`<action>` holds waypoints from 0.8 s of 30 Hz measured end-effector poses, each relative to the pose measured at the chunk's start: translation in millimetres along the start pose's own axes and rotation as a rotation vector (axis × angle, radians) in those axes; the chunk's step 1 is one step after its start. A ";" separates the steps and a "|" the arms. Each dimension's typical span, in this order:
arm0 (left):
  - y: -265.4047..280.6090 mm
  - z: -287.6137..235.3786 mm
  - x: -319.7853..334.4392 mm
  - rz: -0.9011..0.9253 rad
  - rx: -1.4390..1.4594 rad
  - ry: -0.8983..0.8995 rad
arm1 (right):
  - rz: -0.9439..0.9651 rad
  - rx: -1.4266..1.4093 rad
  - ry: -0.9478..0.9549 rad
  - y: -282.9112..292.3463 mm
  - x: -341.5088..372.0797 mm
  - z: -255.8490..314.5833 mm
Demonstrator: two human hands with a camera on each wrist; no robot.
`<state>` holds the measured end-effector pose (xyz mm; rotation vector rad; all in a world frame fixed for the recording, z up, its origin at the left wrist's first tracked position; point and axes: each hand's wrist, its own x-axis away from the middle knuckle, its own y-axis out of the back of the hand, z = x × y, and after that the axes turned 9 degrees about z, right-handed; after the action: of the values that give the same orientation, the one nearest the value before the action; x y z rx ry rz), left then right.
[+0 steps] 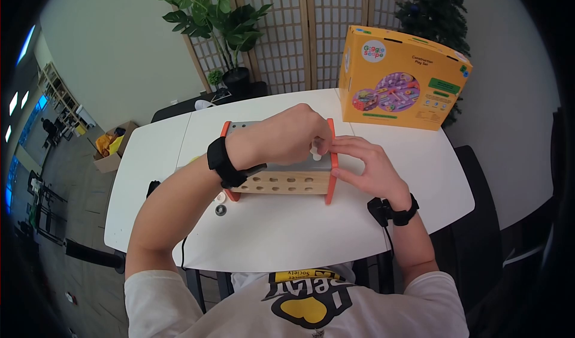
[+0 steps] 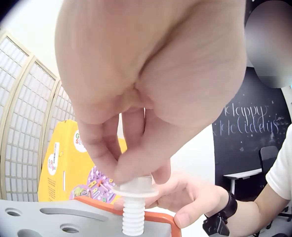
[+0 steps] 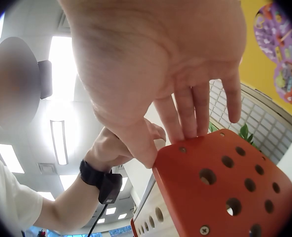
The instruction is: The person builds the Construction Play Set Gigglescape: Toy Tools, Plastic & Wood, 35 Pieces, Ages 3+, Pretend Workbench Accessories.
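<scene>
Left hand pinches a screw; right hand, fingers straight, touches toy bench; two o'clock, box: "Construction Play Set".

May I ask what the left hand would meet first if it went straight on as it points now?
Most likely the gray top: the left hand points down toward it, with the white screw it pinches leading. Whether the tip already touches or enters it is unclear.
</scene>
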<state>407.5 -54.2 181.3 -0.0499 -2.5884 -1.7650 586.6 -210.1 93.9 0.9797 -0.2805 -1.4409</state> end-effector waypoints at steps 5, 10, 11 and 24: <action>-1.3 -8.6 -1.6 -0.184 0.043 -0.009 | -0.019 0.017 -0.021 -1.5 1.7 -0.6; 0.0 -23.2 -0.8 -0.042 -0.235 0.251 | -0.006 0.024 -0.032 -0.7 1.5 -0.1; -2.3 -21.7 -0.5 -0.056 -0.250 0.224 | -0.004 0.025 -0.042 -1.0 1.4 0.7; -11.2 1.0 5.4 -0.081 -0.108 -0.074 | 0.012 0.034 -0.018 1.5 -0.3 1.7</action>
<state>401.8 -57.2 170.7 -0.0114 -2.5774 -1.9655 586.4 -210.8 96.0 0.9911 -0.3246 -1.4392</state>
